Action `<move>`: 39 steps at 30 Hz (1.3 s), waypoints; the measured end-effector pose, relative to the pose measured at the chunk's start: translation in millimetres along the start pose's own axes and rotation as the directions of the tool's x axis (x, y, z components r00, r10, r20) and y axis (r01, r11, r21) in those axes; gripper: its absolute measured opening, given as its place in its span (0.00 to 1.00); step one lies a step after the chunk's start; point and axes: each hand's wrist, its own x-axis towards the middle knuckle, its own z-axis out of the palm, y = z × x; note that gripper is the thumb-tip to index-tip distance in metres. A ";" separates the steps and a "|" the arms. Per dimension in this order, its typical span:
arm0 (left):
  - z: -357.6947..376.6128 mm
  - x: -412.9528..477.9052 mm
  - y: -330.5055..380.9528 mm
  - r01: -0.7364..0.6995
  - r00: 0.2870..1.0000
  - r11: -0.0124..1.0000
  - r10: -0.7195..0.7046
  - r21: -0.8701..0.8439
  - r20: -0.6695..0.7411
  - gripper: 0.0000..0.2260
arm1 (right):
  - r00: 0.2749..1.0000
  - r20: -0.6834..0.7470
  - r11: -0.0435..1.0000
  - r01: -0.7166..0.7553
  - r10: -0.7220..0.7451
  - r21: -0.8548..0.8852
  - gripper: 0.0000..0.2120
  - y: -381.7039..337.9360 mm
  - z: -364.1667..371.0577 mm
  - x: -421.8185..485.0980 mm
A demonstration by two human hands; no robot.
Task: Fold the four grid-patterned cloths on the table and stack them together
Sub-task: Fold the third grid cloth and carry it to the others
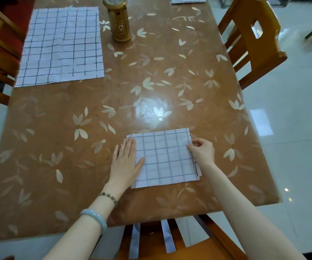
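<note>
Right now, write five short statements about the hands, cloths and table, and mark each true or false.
1. The left hand lies flat on the left edge of the folded cloth. True.
2. The right hand lies flat and open on the bare table. False: it pinches the folded cloth's right edge.
3. A spread-out cloth lies at the table's far left. True.
4. The gold canister stands on the spread-out cloth. False: it stands on the table, just right of that cloth.
5. The left wrist wears a beaded bracelet. True.
</note>
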 end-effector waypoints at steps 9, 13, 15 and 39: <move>21.3 6.1 -9.3 -0.012 1.000 0.994 0.009 0.110 0.030 0.38 | 0.999 0.025 0.998 -0.018 0.020 -0.054 0.07 -4.3 -0.5 2.0; 22.4 6.1 -10.8 -0.005 0.999 0.992 0.000 0.127 0.042 0.37 | 1.000 -0.002 0.998 -0.001 0.001 -0.060 0.07 -2.6 0.7 2.0; 22.9 6.4 -10.5 -0.005 0.999 0.992 -0.001 0.126 0.042 0.36 | 1.000 0.001 0.997 0.009 -0.009 -0.079 0.08 -1.5 0.1 3.0; 20.9 10.4 -6.9 -0.062 0.997 0.980 0.067 0.192 -0.023 0.38 | 0.730 0.397 0.286 0.617 -0.557 -0.734 0.29 35.7 29.2 34.2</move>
